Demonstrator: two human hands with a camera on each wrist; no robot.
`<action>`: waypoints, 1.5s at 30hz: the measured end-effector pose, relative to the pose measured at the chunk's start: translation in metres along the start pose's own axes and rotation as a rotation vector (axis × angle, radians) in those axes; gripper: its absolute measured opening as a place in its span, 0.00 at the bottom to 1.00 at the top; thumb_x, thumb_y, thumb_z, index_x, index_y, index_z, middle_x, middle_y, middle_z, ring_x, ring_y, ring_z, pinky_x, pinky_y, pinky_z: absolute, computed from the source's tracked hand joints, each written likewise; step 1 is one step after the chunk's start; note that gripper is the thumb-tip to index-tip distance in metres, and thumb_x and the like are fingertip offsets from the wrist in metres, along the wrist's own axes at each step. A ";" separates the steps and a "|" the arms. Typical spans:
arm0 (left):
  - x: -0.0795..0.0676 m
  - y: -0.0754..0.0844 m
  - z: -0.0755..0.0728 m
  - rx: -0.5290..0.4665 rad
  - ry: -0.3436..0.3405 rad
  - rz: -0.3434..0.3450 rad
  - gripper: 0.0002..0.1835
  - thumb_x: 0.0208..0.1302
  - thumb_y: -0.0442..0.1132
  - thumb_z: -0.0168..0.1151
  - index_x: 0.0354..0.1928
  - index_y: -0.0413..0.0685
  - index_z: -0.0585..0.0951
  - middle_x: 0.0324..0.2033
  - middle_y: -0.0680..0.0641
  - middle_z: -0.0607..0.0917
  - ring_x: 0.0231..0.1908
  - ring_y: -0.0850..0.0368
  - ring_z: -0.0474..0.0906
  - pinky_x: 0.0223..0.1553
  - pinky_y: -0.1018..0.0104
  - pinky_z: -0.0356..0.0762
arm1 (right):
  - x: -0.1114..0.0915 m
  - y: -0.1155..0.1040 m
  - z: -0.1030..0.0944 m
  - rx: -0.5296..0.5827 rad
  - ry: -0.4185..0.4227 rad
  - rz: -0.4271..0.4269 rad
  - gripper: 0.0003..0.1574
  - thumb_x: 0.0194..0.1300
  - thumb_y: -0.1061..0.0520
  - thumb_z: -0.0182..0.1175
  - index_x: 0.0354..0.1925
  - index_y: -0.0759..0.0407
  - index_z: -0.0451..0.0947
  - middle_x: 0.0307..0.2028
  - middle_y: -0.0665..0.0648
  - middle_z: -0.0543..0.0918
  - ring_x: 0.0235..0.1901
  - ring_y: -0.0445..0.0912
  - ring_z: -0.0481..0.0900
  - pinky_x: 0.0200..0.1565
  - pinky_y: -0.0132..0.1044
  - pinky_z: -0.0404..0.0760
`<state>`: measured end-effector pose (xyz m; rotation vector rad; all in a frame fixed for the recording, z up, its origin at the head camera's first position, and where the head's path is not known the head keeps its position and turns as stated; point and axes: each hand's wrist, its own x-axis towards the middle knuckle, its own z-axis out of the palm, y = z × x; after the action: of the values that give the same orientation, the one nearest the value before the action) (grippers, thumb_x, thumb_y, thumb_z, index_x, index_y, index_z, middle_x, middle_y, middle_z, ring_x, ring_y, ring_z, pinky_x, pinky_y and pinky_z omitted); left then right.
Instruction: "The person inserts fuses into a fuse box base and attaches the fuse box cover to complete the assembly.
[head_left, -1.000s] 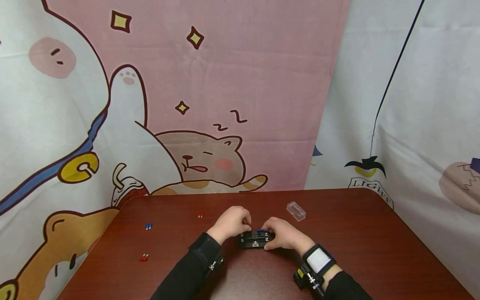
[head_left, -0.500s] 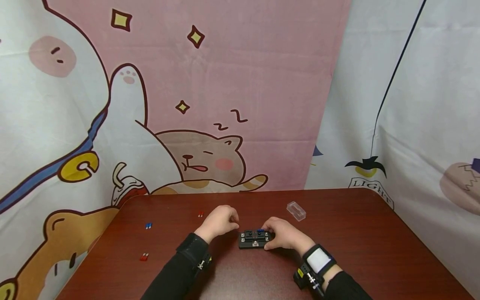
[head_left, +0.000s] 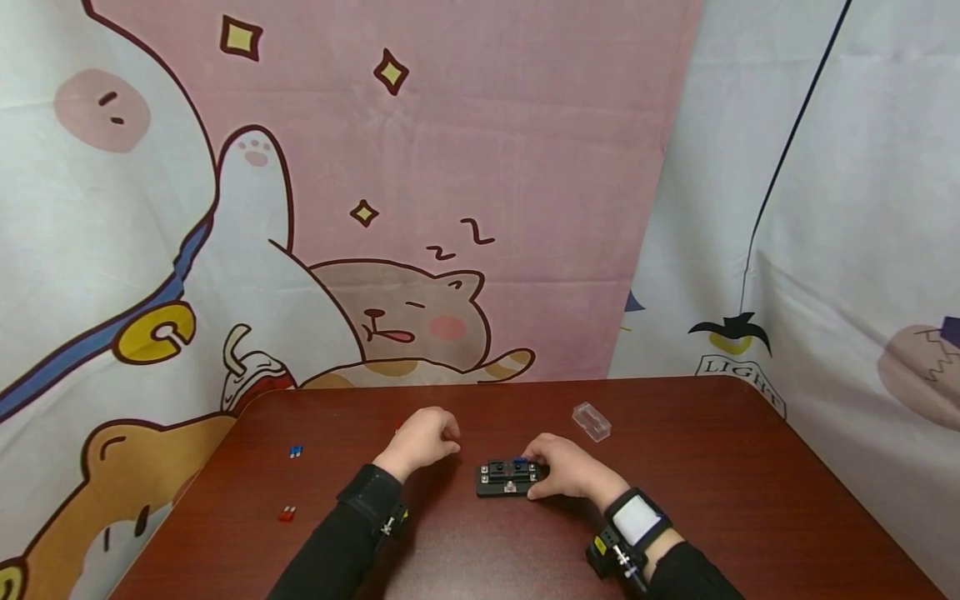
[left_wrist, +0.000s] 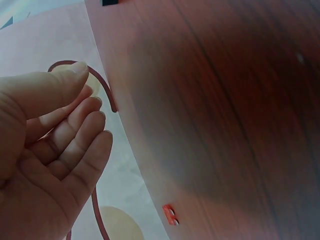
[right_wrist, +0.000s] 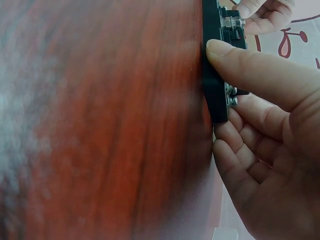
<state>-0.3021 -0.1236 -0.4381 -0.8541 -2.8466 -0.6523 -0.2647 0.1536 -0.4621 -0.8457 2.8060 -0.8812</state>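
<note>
My right hand point(head_left: 566, 468) grips the right end of a black fuse block point(head_left: 502, 479) on the table, thumb along its near side and fingers behind. Metal screw terminals stud the block, and a bit of blue point(head_left: 521, 459) shows at its back edge by my fingers. To the left of the block, my left hand point(head_left: 422, 442) hovers over the table with loosely bent fingers and nothing in them. Close by lies a small red blade fuse point(left_wrist: 170, 215), its two metal prongs visible in the left wrist view; my left hand mostly hides it in the head view.
Farther left on the brown table point(head_left: 480, 558) lie a blue blade fuse point(head_left: 296, 452) and another red one point(head_left: 287, 514). A clear plastic box point(head_left: 592, 422) sits behind my right hand. A printed cloth point(head_left: 480, 167) hangs beyond the table's back edge.
My left hand has drawn away from the fuse block, moving left toward the back red fuse, which it now mostly covers. The right hand and the block stay put.
</note>
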 end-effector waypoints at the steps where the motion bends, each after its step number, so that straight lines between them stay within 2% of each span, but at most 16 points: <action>1: 0.000 -0.002 0.000 0.003 0.002 -0.007 0.06 0.54 0.33 0.75 0.32 0.44 0.86 0.28 0.51 0.82 0.31 0.55 0.78 0.36 0.57 0.77 | 0.000 0.000 0.000 0.000 0.001 0.001 0.25 0.45 0.56 0.80 0.41 0.56 0.80 0.38 0.47 0.77 0.39 0.44 0.76 0.46 0.44 0.76; 14: -0.007 -0.024 -0.008 0.026 0.040 -0.113 0.07 0.51 0.32 0.76 0.29 0.45 0.84 0.27 0.51 0.80 0.30 0.56 0.76 0.37 0.57 0.77 | -0.001 -0.001 -0.001 0.004 0.001 0.010 0.25 0.45 0.55 0.80 0.41 0.56 0.80 0.38 0.47 0.77 0.39 0.45 0.76 0.46 0.45 0.76; 26: -0.011 -0.045 -0.013 0.049 0.111 -0.165 0.09 0.51 0.31 0.76 0.31 0.43 0.83 0.29 0.48 0.81 0.31 0.53 0.76 0.39 0.55 0.76 | -0.001 0.001 0.000 -0.001 -0.001 0.013 0.25 0.45 0.54 0.80 0.42 0.55 0.80 0.39 0.47 0.77 0.40 0.45 0.76 0.47 0.46 0.76; 36: -0.015 -0.054 -0.023 0.054 0.120 -0.208 0.09 0.51 0.32 0.76 0.32 0.42 0.83 0.31 0.46 0.81 0.33 0.51 0.77 0.41 0.53 0.76 | 0.000 0.003 0.001 -0.008 -0.001 0.009 0.25 0.46 0.54 0.79 0.42 0.55 0.80 0.39 0.47 0.77 0.39 0.44 0.75 0.47 0.45 0.76; 45: -0.021 -0.071 -0.027 0.048 0.122 -0.270 0.09 0.54 0.33 0.75 0.36 0.39 0.84 0.33 0.43 0.83 0.36 0.47 0.78 0.41 0.50 0.76 | 0.000 0.000 0.000 0.000 -0.003 0.015 0.25 0.46 0.54 0.79 0.42 0.55 0.80 0.39 0.47 0.76 0.39 0.44 0.75 0.47 0.45 0.76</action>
<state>-0.3235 -0.1990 -0.4442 -0.4093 -2.8762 -0.6363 -0.2648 0.1540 -0.4619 -0.8239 2.8062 -0.8766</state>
